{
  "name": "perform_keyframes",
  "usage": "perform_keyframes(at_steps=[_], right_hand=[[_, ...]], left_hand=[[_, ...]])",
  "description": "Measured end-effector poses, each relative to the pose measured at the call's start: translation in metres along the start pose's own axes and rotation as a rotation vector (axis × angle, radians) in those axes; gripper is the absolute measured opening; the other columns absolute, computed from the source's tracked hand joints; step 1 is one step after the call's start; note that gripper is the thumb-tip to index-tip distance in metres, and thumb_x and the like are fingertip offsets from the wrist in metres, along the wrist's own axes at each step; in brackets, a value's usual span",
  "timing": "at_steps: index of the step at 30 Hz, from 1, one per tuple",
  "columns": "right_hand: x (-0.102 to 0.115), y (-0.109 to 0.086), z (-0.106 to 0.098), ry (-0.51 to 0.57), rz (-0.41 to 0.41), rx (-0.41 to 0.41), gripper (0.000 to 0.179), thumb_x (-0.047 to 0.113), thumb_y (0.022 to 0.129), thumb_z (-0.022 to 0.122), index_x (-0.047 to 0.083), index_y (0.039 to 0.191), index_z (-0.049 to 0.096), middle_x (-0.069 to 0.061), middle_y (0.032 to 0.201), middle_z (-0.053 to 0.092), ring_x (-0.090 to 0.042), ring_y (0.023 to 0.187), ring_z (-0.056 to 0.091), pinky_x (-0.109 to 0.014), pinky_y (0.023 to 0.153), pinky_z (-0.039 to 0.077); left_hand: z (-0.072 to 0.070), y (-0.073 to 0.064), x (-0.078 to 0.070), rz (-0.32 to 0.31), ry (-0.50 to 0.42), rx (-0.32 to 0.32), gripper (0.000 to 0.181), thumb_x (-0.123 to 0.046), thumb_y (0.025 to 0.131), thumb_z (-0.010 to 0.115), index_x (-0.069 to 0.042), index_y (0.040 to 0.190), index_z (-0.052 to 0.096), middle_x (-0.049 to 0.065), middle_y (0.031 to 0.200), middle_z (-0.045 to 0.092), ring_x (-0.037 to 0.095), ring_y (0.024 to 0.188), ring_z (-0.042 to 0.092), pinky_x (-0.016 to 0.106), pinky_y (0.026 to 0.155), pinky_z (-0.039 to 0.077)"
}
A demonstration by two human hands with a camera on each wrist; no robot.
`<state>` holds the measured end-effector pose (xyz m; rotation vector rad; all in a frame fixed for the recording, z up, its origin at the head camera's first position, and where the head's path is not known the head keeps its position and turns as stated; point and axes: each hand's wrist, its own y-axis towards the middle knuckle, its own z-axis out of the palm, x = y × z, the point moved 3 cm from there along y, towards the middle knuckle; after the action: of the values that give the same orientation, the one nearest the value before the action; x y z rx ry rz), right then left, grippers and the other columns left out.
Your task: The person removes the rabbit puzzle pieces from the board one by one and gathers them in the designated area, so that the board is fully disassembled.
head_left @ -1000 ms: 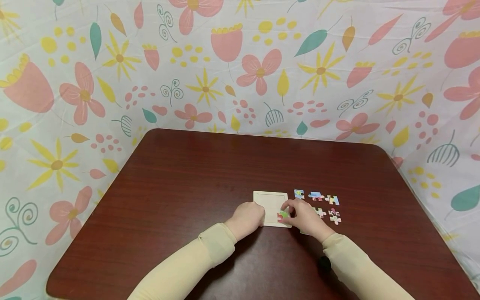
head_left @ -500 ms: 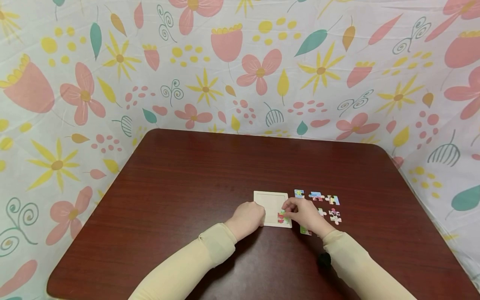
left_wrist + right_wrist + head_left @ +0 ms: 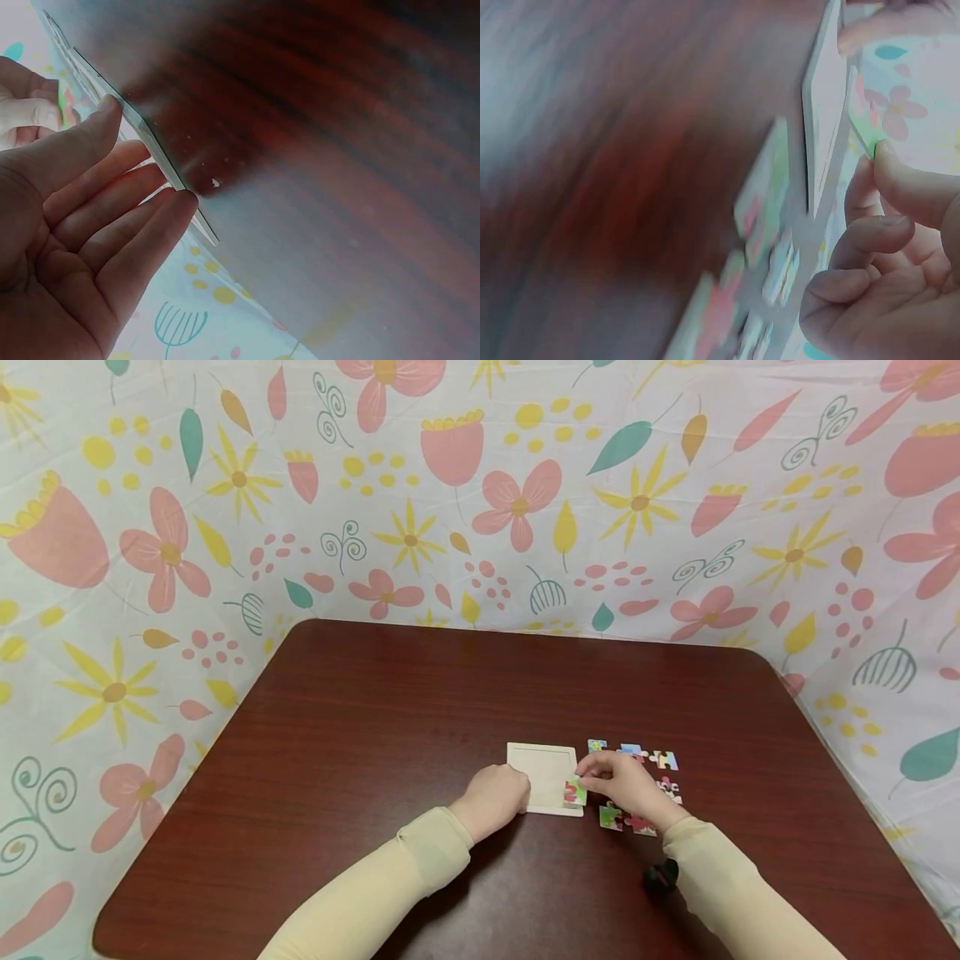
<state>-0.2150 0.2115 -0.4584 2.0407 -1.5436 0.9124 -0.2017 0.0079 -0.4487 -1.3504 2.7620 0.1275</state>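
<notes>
A shallow square pale wooden puzzle tray [image 3: 538, 767] lies on the table in the head view. My left hand [image 3: 497, 791] holds its left edge; in the left wrist view the thumb [image 3: 106, 112] and little finger [image 3: 184, 206] touch the rim. Between thumb and forefinger, my right hand [image 3: 624, 783] pinches a green and pink puzzle piece [image 3: 576, 792] over the tray's lower right corner. The right wrist view shows this piece tilted and raised above the tray, with the other fingers [image 3: 870, 240] curled beneath the thumb.
Several loose puzzle pieces [image 3: 664, 761] lie right of the tray, some partly hidden by my right hand. A green piece [image 3: 611, 817] is nearest the tray's corner. The dark brown table [image 3: 405, 710] ends at a flower-patterned cloth [image 3: 450, 527].
My right hand has drawn slightly right and lifted the green and pink piece from the tray's corner. Loose pieces below the hand have come into sight. The left hand stays put.
</notes>
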Motion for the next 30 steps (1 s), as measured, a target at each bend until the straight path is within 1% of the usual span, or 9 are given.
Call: perform_keyframes(at_steps=[3, 6, 9, 14, 20, 24, 30], right_hand=[[-0.008, -0.006, -0.009, 0.012, 0.025, -0.002, 0.007, 0.012, 0.087, 0.068, 0.009, 0.092, 0.066, -0.002, 0.081, 0.062, -0.015, 0.071, 0.053, -0.028, 0.059, 0.043], [-0.015, -0.014, -0.017, 0.017, 0.048, 0.005, 0.009, 0.014, 0.087, 0.068, 0.008, 0.093, 0.066, -0.003, 0.084, 0.061, -0.014, 0.074, 0.053, -0.027, 0.062, 0.045], [-0.023, -0.023, -0.025, 0.045, 0.067, 0.027, 0.011, 0.013, 0.087, 0.067, 0.005, 0.094, 0.065, -0.004, 0.085, 0.061, -0.014, 0.075, 0.053, -0.027, 0.063, 0.046], [-0.036, -0.035, -0.038, 0.088, 0.076, 0.071, 0.015, 0.012, 0.087, 0.067, 0.001, 0.097, 0.064, -0.006, 0.084, 0.062, -0.010, 0.074, 0.054, -0.027, 0.064, 0.048], [-0.051, -0.048, -0.056, 0.052, 0.099, 0.073, 0.015, 0.013, 0.088, 0.067, 0.002, 0.098, 0.064, -0.006, 0.086, 0.063, -0.010, 0.075, 0.054, -0.026, 0.065, 0.048], [-0.058, -0.057, -0.067, 0.032, 0.096, 0.080, 0.015, 0.013, 0.088, 0.066, 0.002, 0.098, 0.063, -0.006, 0.085, 0.061, -0.010, 0.075, 0.052, -0.026, 0.065, 0.046], [-0.069, -0.069, -0.076, 0.023, 0.112, 0.106, 0.017, 0.014, 0.087, 0.066, 0.001, 0.099, 0.063, -0.004, 0.082, 0.060, -0.008, 0.073, 0.051, -0.024, 0.065, 0.046]], left_hand=[[0.001, 0.000, -0.001, 0.004, 0.000, -0.005, 0.016, -0.008, 0.064, 0.070, -0.023, 0.062, 0.071, -0.013, 0.061, 0.062, 0.003, 0.053, 0.034, 0.020, 0.050, 0.041], [0.001, 0.000, -0.001, 0.009, 0.003, -0.010, 0.017, -0.006, 0.065, 0.069, -0.023, 0.062, 0.071, -0.013, 0.061, 0.062, 0.002, 0.054, 0.033, 0.019, 0.051, 0.041], [0.000, 0.001, -0.002, 0.009, 0.008, -0.011, 0.017, -0.007, 0.065, 0.070, -0.024, 0.063, 0.071, -0.013, 0.063, 0.064, 0.001, 0.054, 0.034, 0.018, 0.052, 0.042], [-0.001, 0.002, -0.003, 0.008, 0.008, -0.015, 0.017, -0.007, 0.066, 0.069, -0.023, 0.064, 0.072, -0.012, 0.065, 0.066, 0.000, 0.054, 0.036, 0.019, 0.051, 0.042], [-0.002, 0.002, -0.004, 0.011, 0.010, -0.019, 0.018, -0.005, 0.066, 0.068, -0.022, 0.064, 0.072, -0.012, 0.063, 0.065, 0.001, 0.053, 0.033, 0.018, 0.049, 0.041], [-0.001, 0.003, -0.004, 0.009, 0.008, -0.005, 0.017, -0.005, 0.066, 0.068, -0.022, 0.062, 0.070, -0.012, 0.062, 0.063, 0.003, 0.054, 0.031, 0.017, 0.050, 0.039], [-0.001, 0.002, -0.003, -0.004, 0.010, 0.007, 0.020, -0.003, 0.066, 0.067, -0.021, 0.057, 0.066, -0.013, 0.055, 0.053, 0.005, 0.054, 0.030, 0.017, 0.050, 0.035]])
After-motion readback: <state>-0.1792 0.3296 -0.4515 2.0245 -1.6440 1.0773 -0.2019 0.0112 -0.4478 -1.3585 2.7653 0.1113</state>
